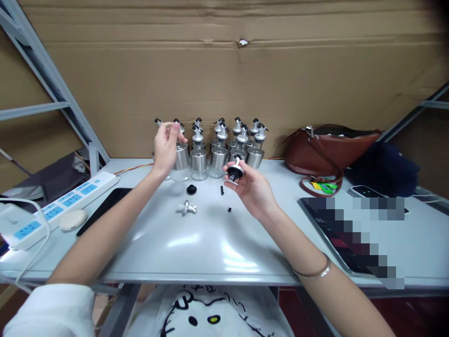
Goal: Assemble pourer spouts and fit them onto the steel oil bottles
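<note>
My right hand (pixel 253 187) is closed round a bottle pourer (pixel 235 172) with a silver top and a black ribbed stopper, tilted above the table. My left hand (pixel 167 146) is raised in front of the leftmost glass-and-steel bottles (pixel 181 161). Its fingers are curled in, and what they hold, if anything, is hidden. Below the hands lie a round black stopper piece (pixel 191 189), a silver spout part (pixel 188 208), a thin black lever (pixel 222 190) and a tiny black plug (pixel 229 209).
Several bottles with pourers (pixel 199 161) stand in rows against the cardboard wall (pixel 224 84). A power strip (pixel 66 206), a beige round case (pixel 73 219) and a black phone (pixel 105 208) are at left. On the right are a brown bag (pixel 326 150), a dark cap (pixel 386 168) and a tablet (pixel 333 238).
</note>
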A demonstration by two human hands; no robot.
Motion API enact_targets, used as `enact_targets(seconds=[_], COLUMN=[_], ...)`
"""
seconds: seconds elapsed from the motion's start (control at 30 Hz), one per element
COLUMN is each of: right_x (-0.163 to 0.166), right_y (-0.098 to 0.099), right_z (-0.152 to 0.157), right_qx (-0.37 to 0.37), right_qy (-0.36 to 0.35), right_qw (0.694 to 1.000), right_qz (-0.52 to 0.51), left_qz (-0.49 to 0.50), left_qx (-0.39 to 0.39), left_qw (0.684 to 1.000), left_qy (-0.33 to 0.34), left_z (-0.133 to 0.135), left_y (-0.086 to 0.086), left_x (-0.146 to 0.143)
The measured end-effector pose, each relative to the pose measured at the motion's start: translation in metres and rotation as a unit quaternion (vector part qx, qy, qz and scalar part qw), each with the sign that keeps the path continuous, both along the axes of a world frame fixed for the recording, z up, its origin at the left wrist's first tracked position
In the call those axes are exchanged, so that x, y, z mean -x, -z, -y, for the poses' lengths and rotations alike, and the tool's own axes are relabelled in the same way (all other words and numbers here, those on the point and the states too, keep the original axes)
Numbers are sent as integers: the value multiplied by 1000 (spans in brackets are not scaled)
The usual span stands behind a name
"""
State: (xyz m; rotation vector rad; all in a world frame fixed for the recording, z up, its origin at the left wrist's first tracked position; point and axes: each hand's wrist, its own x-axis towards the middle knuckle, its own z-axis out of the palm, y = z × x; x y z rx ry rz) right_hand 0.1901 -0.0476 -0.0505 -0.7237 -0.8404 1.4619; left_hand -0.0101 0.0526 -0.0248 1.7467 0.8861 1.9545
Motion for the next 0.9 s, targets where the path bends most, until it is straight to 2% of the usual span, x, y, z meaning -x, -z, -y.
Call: enact_targets(seconds=[0.13,0.27,0.6,0.73,0.8,0.83,0.87,0.9], right_x=[2,2,6,4,1,0,-1,-1], right_y=[0,0,-2,4,7,8,9,10], right_z=[3,4,6,3,0,-2,-4,-5], right_qx=[-29,-46,-45,-58,-80,-97,-120,-148], right_qy=[5,2,-11,-1,39,72,107,133], right_qw=[999,999,998,995,989,981,970,956], right_qz=[20,27,44,79,121,150,182,214], left_qz=[-19,-66,-98,-111,-100,-88,-81,-80], left_qx=[38,62,76,27,5,9,37,98], left_qw=[996,989,981,976,980,987,994,991], left_qy=[-73,-117,-151,-186,-170,-131,-58,47], left_z=[-29,-34,-38,-18,8,24,41,59], left_y=[36,51,54,46,39,36,34,34], left_x=[9,9,5,8,3,-2,-7,-13])
